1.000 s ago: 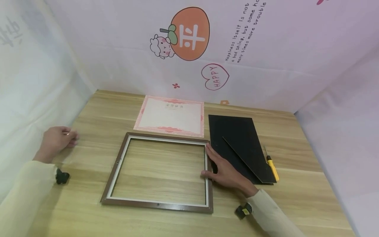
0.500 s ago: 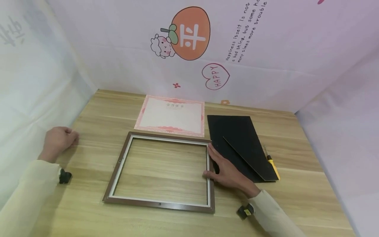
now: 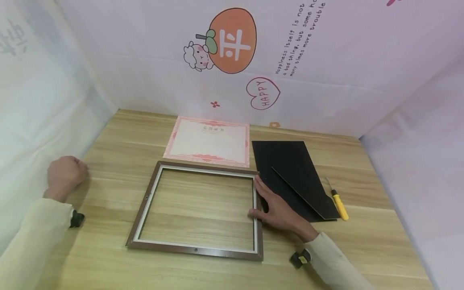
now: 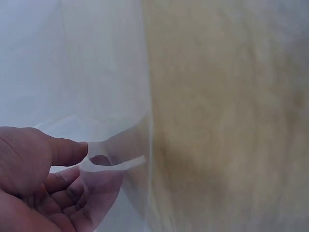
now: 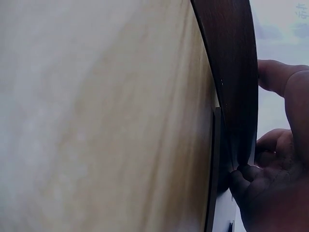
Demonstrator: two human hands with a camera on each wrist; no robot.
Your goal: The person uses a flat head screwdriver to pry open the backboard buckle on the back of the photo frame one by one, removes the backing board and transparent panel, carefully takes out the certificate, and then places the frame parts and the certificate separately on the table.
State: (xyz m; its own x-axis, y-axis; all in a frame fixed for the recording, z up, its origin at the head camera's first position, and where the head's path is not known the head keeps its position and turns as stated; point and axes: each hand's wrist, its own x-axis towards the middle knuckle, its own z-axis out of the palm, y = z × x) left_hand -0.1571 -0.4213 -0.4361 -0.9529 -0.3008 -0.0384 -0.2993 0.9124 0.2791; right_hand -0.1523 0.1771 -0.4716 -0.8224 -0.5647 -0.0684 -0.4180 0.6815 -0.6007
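1. The right hand [image 3: 279, 209] lay flat, fingers straight, touching the right rail of the picture frame [image 3: 197, 209] on the table [image 3: 362, 241].
2. The left hand [image 3: 65, 175], curled, pinched a clear sheet [image 4: 113, 164] at the table's left edge.
3. A certificate [image 3: 210, 141] lay behind the frame; a black board [image 3: 290, 173] and a screwdriver [image 3: 338, 201] lay to its right.
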